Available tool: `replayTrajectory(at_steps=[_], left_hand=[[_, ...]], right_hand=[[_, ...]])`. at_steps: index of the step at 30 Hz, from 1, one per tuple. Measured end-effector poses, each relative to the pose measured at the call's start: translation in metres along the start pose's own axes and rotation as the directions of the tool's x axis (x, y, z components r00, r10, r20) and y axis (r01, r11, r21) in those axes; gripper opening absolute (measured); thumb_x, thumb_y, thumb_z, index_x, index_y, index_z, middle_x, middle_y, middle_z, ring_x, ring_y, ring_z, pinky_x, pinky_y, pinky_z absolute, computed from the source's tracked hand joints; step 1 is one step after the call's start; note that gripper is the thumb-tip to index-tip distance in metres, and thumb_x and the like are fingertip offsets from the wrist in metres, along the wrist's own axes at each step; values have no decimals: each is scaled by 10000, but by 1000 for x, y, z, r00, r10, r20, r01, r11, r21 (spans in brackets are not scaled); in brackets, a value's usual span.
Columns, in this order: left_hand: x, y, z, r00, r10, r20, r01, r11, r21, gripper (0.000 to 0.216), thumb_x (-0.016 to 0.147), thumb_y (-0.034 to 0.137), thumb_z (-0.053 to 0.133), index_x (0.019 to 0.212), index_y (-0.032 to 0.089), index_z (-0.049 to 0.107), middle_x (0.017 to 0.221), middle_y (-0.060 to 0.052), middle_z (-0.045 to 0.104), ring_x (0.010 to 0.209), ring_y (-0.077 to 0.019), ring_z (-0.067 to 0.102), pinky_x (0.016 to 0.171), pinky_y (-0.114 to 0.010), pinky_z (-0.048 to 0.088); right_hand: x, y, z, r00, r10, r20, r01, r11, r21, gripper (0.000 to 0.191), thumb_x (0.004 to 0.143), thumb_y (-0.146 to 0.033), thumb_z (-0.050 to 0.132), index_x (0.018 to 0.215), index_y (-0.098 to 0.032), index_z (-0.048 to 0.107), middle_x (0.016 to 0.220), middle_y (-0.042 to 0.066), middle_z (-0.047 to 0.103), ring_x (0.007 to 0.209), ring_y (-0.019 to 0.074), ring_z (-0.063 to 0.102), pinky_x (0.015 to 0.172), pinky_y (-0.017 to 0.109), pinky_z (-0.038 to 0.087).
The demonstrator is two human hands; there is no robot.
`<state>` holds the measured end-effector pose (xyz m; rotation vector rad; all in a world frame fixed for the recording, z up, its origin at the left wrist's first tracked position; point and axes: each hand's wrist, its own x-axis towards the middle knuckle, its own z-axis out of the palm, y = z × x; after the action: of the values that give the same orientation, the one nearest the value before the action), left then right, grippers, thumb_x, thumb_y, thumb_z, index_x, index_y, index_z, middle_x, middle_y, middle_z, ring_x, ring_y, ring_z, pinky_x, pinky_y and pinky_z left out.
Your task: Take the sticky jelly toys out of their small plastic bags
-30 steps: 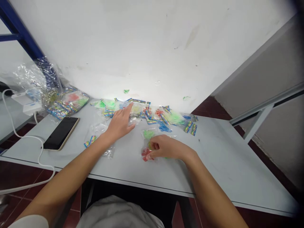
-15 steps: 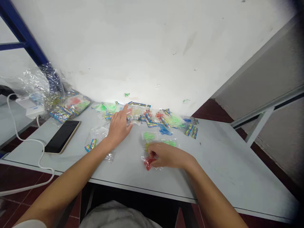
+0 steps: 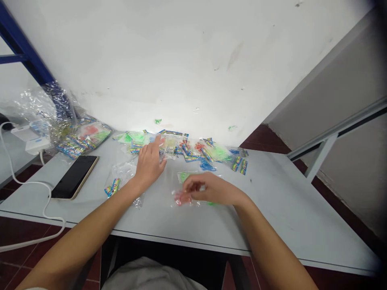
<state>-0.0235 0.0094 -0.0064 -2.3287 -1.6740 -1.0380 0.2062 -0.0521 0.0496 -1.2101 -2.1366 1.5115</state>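
My right hand (image 3: 208, 188) is closed in a pinch on a small clear packet with red pieces (image 3: 180, 197), held just above the white table (image 3: 272, 209). A packet with green pieces (image 3: 185, 176) lies right behind that hand. My left hand (image 3: 149, 161) rests with fingers stretched out on a heap of small colourful packets (image 3: 193, 148) along the wall. A loose clear packet with a printed header (image 3: 116, 183) lies under my left wrist.
A dark phone (image 3: 74, 176) lies at the table's left. Behind it is a large clear bag of packets (image 3: 83, 136). A white charger block (image 3: 32, 139) with its cable (image 3: 45, 201) sits further left. A grey frame (image 3: 326, 141) stands to the right.
My right hand has lifted the red packet slightly and moved it left and back. My left hand has stayed on the heap of packets.
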Motion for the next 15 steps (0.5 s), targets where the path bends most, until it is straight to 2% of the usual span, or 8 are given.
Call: replayTrajectory(at_steps=[1,3,5,8,11,15], left_hand=[[-1,1,0,1000,10,1,-10,1000,7,768,841,203,586,1528,177,244,1089,-108,635,1029,-288,569,951,-441,419],[-2,3,0,999,44,14,-44,999,21,754,848,214,578,1523,167,245,1098,-115,632,1032,-287,569,950,-435,421],[-4,5,2,994,100,40,-102,994,34,744,858,226,566,1522,153,241,1111,-125,626,1036,-289,571,949,-432,421],[-8,8,6,977,192,94,-197,979,52,740,870,242,552,1527,138,228,1108,-133,618,1040,-298,569,940,-431,423],[-12,12,10,956,256,141,-267,961,66,728,875,241,547,1526,125,243,1074,-133,613,1028,-302,561,930,-426,428],[-16,16,11,950,270,160,-283,957,68,742,874,232,547,1537,121,233,1085,-139,606,1032,-305,552,936,-430,427]], right_hand=[[3,1,2,992,-49,-116,59,995,82,159,832,-351,691,903,-209,682,853,31,729,777,176,666,689,295,489],[9,3,5,939,-97,-329,180,956,232,182,822,-385,718,883,-216,688,870,36,730,817,189,681,755,334,515],[15,7,7,883,-84,-462,264,902,342,196,801,-389,746,888,-219,700,871,41,738,834,201,692,806,372,532],[23,15,7,779,-19,-626,331,862,385,214,768,-392,776,880,-216,726,818,31,728,788,183,678,784,366,550],[27,19,8,688,51,-724,362,841,403,231,747,-407,790,865,-217,731,762,8,697,721,155,649,743,347,564],[30,17,13,634,93,-768,359,844,399,277,696,-410,817,847,-204,710,779,17,702,698,157,642,726,359,580]])
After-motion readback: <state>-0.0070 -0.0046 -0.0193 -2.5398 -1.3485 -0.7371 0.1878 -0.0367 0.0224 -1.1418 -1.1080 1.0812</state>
